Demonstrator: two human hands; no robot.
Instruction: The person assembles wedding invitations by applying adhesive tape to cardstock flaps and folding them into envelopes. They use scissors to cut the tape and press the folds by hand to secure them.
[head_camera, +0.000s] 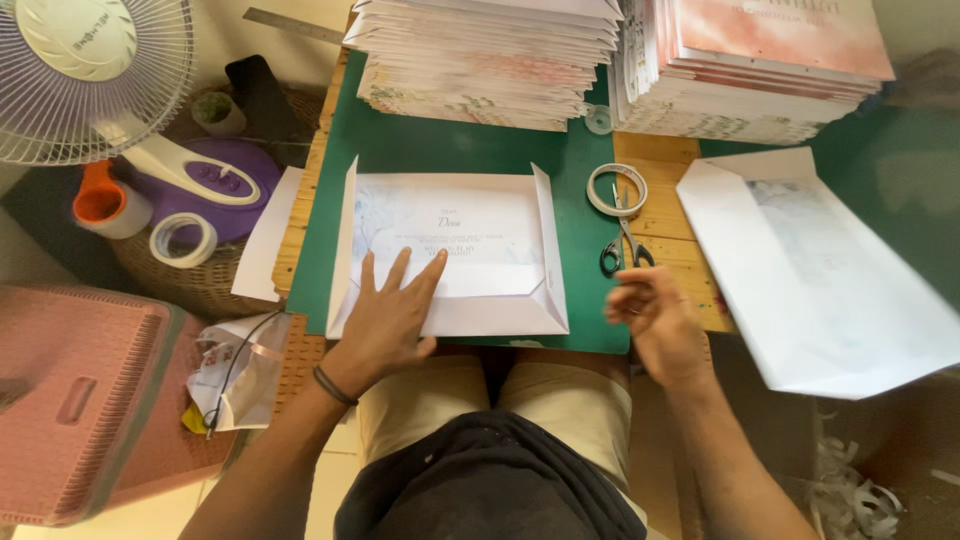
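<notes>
A: What are the hands doing?
B: The left hand (392, 318) lies flat, fingers spread, on the folded paper sheet (450, 250) on the green mat (470, 150). The right hand (655, 322), at three o'clock, is blurred, fingers loosely curled around nothing.
A: Farther off?
B: Scissors (622, 240) and a tape roll (616, 188), then paper stacks (490, 60) at twelve.

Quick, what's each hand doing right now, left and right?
Left hand: open, flat, pressing on the folded paper envelope.
Right hand: blurred, fingers loosely curled, near the scissors; holding nothing that can be seen.
</notes>
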